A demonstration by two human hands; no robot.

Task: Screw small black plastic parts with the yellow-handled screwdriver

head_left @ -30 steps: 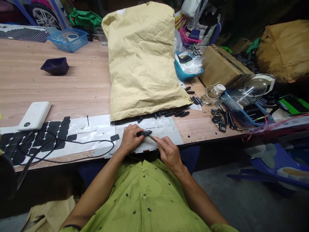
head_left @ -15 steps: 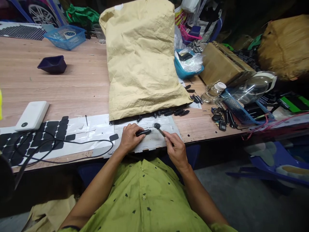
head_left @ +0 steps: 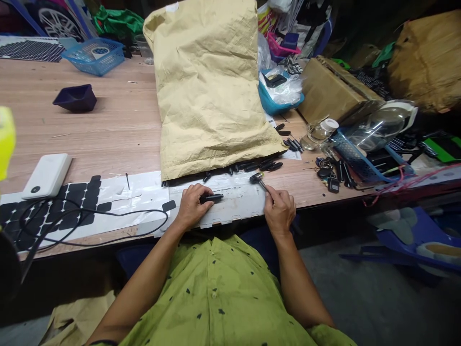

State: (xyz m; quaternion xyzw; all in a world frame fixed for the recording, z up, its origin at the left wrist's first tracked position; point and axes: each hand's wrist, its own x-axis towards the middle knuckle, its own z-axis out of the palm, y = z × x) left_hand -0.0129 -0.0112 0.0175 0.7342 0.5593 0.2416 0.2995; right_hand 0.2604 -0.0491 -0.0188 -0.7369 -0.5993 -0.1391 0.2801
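Note:
My left hand [head_left: 194, 206] is closed round a short black cylindrical piece [head_left: 215, 197], which lies sideways over a pale board [head_left: 234, 204] at the table's front edge. To its right, my right hand [head_left: 280, 209] grips the handle of a small hammer [head_left: 257, 179]; the dark metal head is over the board's right part. A large tan paper bag [head_left: 212, 91] stands just beyond the board. Several black pieces [head_left: 272, 166] like the held one lie along the bag's lower edge.
Left are a white power bank [head_left: 48, 175], a black cable [head_left: 122, 211] and a purple tray [head_left: 76, 98]. Blue baskets [head_left: 97, 57], a cardboard box [head_left: 334, 91], a clear bottle [head_left: 319, 134] and keys [head_left: 329, 175] sit farther out. A blue chair [head_left: 425, 240] is at the right.
My right hand has moved right with the hammer, so its head is farther from the black piece. My left hand stays in nearly the same place, holding the piece.

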